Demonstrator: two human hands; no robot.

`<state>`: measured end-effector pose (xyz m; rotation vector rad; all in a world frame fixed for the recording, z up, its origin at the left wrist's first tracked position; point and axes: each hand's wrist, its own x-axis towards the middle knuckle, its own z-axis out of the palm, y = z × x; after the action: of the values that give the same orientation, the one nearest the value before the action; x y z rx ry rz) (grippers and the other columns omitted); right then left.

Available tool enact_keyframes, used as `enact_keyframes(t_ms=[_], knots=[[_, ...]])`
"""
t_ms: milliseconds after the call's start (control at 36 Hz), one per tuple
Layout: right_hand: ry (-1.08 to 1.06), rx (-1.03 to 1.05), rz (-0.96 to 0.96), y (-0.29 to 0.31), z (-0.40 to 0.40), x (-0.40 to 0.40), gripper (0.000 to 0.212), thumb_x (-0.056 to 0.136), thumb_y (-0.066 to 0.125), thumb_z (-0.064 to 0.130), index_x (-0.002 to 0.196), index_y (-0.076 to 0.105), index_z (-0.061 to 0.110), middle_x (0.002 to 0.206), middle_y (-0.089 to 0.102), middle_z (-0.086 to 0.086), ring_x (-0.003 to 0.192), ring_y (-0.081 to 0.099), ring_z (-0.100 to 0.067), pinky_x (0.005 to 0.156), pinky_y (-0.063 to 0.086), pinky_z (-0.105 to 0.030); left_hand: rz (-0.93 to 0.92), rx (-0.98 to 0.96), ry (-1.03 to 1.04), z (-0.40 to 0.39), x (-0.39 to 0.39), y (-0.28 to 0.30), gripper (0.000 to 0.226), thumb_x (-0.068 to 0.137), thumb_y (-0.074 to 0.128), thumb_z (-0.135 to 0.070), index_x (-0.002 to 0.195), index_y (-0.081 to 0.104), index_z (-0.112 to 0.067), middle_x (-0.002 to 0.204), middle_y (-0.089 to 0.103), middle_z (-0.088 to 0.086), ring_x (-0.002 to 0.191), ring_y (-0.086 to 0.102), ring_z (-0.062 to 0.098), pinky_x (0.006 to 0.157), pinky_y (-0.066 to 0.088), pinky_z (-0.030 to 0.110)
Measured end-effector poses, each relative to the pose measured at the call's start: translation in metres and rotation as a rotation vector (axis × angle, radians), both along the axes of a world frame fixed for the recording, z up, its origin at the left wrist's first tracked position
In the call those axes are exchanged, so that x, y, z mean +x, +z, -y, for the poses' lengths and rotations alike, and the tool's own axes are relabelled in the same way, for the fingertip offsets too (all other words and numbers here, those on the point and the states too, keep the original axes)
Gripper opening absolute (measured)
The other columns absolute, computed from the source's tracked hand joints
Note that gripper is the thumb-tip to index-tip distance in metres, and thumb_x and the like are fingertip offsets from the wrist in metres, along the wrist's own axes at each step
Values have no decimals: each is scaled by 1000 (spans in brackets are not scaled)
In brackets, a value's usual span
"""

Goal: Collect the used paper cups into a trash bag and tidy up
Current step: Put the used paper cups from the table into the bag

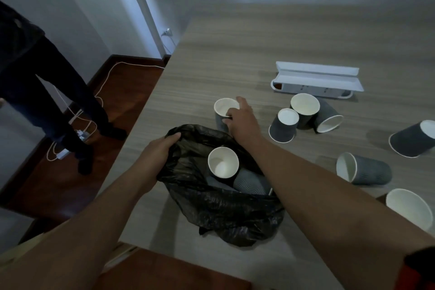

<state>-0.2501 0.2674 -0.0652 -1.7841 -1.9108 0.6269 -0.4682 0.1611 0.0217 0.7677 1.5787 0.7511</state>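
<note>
Left hand (160,148) clutching the rim of the black trash bag (221,205) on the counter (235,54), right hand (240,120) just beyond it, grip pinching an upright paper cup (224,110), cups already bagged, more scattered right.

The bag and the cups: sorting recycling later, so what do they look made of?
The trash bag looks like thin black plastic film: glossy, crinkled, slumping. The left hand grips its rim. The upright cup that the right hand pinches seems paper: matte white inside, dark ribbed outside; any lining cannot be told.
</note>
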Motion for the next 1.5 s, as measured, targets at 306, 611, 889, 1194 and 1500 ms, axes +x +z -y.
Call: enact_keyframes(t_ms=[306,611,889,1194,1500], knots=[[-280,-35,-882,61,123,41,38,81,72,40,63,56,12,62,54,-6,65,52,-14,67,43,-35,55,-43,37,4,22,18,39,91,60,-44,113,69,-13,101,76,11,93,73,28,88,56,38],[82,-238,-421,54,167,-3,28,66,86,42,80,71,23,81,68,8,69,58,3,66,44,-17,27,-12,-190,12,34,46,37,94,55,-41,110,72,-13,107,76,8,99,72,24,90,53,35],[-470,-29,-177,20,221,49,47,80,61,43,121,57,21,123,49,-5,117,46,-27,97,43,-38,-28,-11,-250,27,42,52,39,93,57,-44,109,72,-12,101,77,8,93,73,25,83,55,36],[-879,-403,-694,15,230,88,17,86,61,16,72,68,9,81,70,-16,69,69,-34,61,60,-42,237,-51,-157,32,56,51,38,94,55,-43,100,77,-12,108,75,12,96,73,27,79,54,37],[-755,-29,-360,76,269,189,21,88,66,36,82,72,17,71,67,4,74,61,-15,67,42,-27,408,-67,-155,41,108,42,34,99,45,-37,103,70,-14,89,77,8,76,74,23,61,61,35]])
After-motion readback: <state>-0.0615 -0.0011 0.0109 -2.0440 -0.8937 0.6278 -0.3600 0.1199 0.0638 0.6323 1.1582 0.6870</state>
